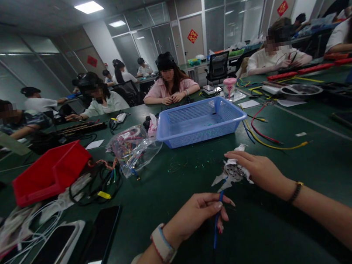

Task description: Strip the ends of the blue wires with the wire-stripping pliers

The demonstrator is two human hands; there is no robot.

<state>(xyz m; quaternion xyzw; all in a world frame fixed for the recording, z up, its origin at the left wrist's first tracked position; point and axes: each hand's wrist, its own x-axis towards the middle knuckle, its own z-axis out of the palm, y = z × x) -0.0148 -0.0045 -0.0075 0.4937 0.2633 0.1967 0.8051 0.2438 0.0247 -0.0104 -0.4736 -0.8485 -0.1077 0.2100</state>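
My left hand [207, 209], at the lower middle of the head view, pinches a thin blue wire [216, 227] between thumb and fingers. The wire's upper end reaches a crumpled white and grey piece with holes and jagged edges [233, 172]. My right hand [256, 168] lies over the right side of that piece, its fingers closed on it. What the crumpled piece is, I cannot make out. The wire's lower end runs down over the dark green table [170, 181].
Beyond my hands stands a blue mesh basket [203, 136]. A red bin [50, 173], a clear bag of wires [135, 149] and two phones [97, 245] are on the left. Yellow and red cables [273, 139] lie at the right. Several people sit around the tables.
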